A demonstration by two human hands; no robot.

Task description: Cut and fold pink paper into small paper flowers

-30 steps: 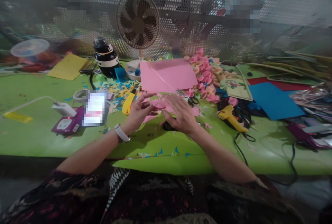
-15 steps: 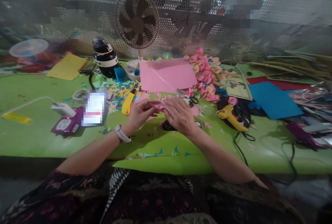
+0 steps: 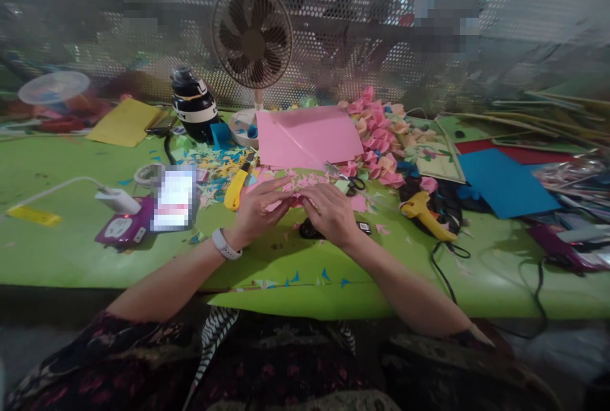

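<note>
Between the fingertips of both hands is a small piece of pink paper, mostly hidden by the fingers. My left hand pinches it from the left, a white band on the wrist. From the right, my right hand closes its thumb and fingers on the same piece. Beyond the fingers lie pink paper scraps and a pair of scissors with black handles. A large pink paper sheet lies behind them. Under my right hand, a black object is partly covered.
A yellow utility knife, a phone and a purple power strip lie left. To the right are a yellow glue gun, folded pink paper pieces and a blue sheet. Behind stand a black bottle and a fan.
The fingers of both hands have shifted around the pink paper, and the left fingers now lie more over it. Objects on the table stay in place.
</note>
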